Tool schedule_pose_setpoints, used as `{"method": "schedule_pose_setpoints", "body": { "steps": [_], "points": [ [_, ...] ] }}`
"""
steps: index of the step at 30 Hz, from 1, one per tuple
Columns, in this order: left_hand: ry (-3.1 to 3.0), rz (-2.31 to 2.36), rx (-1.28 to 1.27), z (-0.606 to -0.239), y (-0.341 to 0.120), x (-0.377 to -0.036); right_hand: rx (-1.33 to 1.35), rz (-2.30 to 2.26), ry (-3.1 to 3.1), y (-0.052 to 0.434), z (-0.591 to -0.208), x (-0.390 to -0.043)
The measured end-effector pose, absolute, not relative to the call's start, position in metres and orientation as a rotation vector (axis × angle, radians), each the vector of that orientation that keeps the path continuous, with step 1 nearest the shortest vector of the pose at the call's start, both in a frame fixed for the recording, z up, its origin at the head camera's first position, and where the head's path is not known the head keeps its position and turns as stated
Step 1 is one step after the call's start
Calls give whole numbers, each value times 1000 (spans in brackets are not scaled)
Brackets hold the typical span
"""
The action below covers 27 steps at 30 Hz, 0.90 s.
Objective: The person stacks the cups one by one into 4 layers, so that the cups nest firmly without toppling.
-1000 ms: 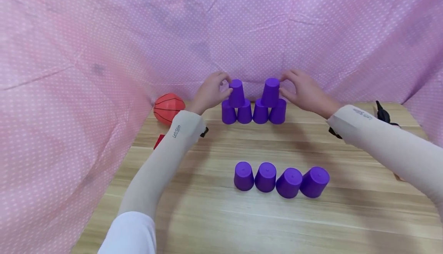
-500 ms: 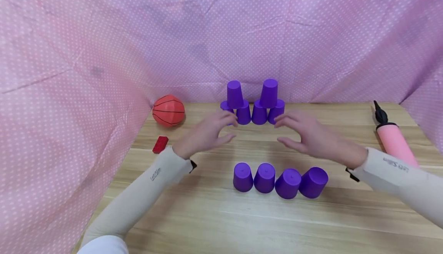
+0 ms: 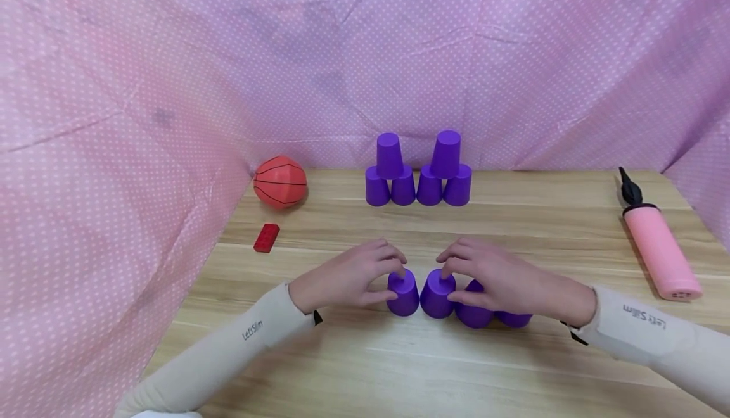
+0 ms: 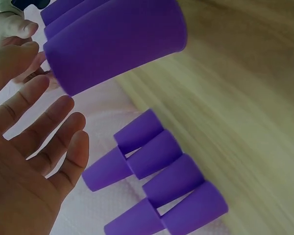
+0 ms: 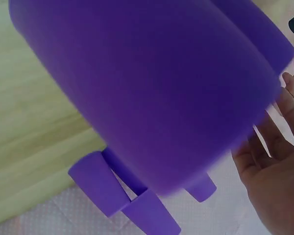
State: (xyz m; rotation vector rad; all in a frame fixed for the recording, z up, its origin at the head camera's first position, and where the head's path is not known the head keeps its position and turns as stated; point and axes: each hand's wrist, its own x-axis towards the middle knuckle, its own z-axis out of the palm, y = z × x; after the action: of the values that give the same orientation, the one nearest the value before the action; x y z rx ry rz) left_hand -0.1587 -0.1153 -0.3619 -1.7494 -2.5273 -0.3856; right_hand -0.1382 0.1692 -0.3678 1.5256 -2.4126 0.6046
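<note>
**Reaching for the near row of cups**

Reaching down at the near row of purple cups, both hands are set on the desk in front of the person. The leftmost cup of that row is touched by the left hand, fingers curved about its top and thumb at its side, yet whether that grip has closed cannot be told; the left wrist view shows the fingers spread and relaxed beside the cup. The second cup is met by the right hand, fingertips on its top, and whether its grip is closed cannot be told either. All cups stand mouth down, which leaves flat bases upward for carrying others. Behind the row, the stacked cups are seen: four below, two bridging pairs above. Left of that stack lie an orange ball and a red block; right of it, a pink pump.
</note>
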Motion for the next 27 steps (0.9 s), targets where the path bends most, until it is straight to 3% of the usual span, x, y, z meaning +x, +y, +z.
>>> {"method": "schedule_pose_setpoints", "body": {
  "steps": [27],
  "points": [
    [-2605, -415, -1715, -373, -115, -157, 1552, 627, -2446, 165, -377, -138]
  ]
}}
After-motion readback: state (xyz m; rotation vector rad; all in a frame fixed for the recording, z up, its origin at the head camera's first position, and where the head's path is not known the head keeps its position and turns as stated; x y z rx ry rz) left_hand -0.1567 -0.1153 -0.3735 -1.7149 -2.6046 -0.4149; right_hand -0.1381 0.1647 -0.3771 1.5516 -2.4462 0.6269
